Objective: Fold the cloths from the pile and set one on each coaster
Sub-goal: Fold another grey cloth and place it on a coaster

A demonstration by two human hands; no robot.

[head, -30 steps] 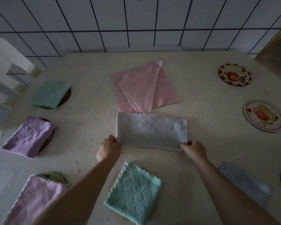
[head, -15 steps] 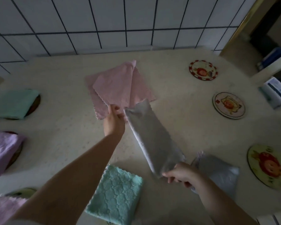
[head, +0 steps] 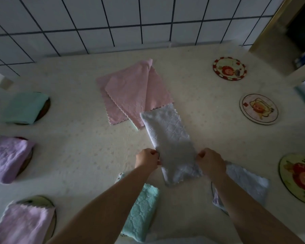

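Note:
A white cloth (head: 169, 136), folded into a long strip, lies on the table and points away from me. My left hand (head: 146, 160) pinches its left edge and my right hand (head: 209, 162) pinches its right edge, both near the strip's near end. Beyond the strip lies the pile of pink cloths (head: 132, 92), and the strip's far end touches it. Three bare coasters stand at the right: a red-rimmed coaster (head: 229, 69), a pale coaster (head: 258, 109) and a yellow coaster (head: 299, 176).
Folded cloths sit on coasters at the left: a green one (head: 25, 107), a purple one (head: 7, 157) and a pink one (head: 23, 224). A teal cloth (head: 141, 210) and a white folded cloth (head: 245, 184) lie near me. A tiled wall (head: 113, 22) backs the table.
The white strip was lifted from lying crosswise, turned, and laid down lengthwise pointing away from me. Both hands shifted to its long edges near me. The view swung to the right.

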